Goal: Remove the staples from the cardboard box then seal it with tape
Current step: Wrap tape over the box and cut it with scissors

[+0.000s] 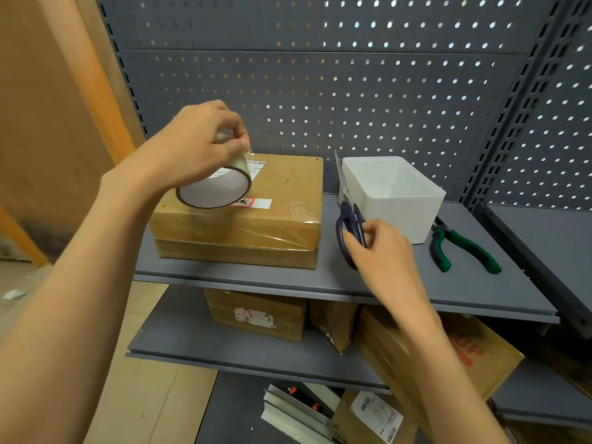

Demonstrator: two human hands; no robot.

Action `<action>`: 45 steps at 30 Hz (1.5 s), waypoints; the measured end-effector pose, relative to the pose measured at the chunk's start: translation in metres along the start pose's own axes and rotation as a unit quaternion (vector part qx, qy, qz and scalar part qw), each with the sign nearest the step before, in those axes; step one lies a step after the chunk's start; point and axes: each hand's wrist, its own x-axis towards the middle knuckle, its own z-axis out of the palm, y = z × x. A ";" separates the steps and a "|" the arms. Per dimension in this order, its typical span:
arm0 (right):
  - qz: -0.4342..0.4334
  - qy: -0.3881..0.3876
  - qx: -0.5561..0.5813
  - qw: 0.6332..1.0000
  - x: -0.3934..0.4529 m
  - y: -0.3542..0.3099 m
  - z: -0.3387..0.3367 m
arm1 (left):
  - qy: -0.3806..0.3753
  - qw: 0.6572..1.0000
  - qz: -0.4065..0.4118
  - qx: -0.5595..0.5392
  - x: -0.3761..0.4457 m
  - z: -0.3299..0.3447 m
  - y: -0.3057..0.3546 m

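While the left hand [205,139] holds a roll of clear tape [214,184] above the cardboard box [256,213], its fingers curl over the roll's top and the thumb and forefinger pinch the loose tape end. The right hand [381,251] is at four o'clock from the box, fingers bent around the dark handles of a pair of scissors [349,225] whose blades point up toward twelve. The box sits on the grey shelf [400,283], clear tape already stretched across its near right corner, printed labels on its lid. At three o'clock from it stands a white plastic bin [394,200], and further right lie green-handled pliers [461,251]. Behind everything rises a grey pegboard wall [352,91]. On the lower shelf [192,344] more cardboard boxes [256,315] are stacked.
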 end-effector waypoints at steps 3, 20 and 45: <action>0.001 0.028 -0.095 0.995 0.001 0.013 0.007 | 0.028 0.999 0.011 -0.020 -0.004 0.005 -0.001; 0.022 0.028 -0.230 0.973 -0.001 0.020 0.026 | 0.040 0.997 0.011 -0.068 -0.018 0.013 0.001; -0.128 0.094 -0.184 0.970 0.022 -0.017 0.025 | 0.102 0.986 -0.129 0.017 -0.059 -0.018 -0.066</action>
